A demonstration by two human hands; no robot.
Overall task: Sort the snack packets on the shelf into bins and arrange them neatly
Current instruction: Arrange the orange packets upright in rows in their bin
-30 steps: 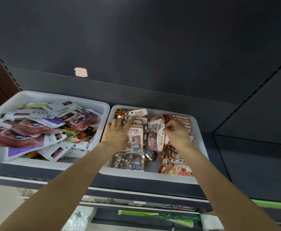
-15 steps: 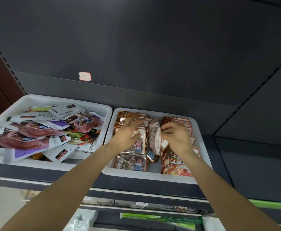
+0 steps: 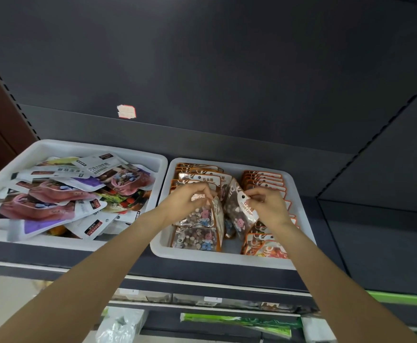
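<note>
Straightening candy packets in the right bin (image 3: 299,246)

Right hand (image 3: 268,206) is pinching an upright packet (image 3: 239,211) by its top — left hand (image 3: 190,201) is gripping the row's packet (image 3: 203,215) just beside.

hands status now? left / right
Left hand: pinching the top edge of a stone-candy packet.
Right hand: pinching the header of the tilted stone-candy packet.

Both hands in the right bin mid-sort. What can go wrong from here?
1. The right hand pinches only the top edge of a tilted stone candy packet; it may slip into the gap between the rows.
2. The left hand lifts a packet from the left row; neighbours may shift.
3. The left bin remains a jumble.
</note>
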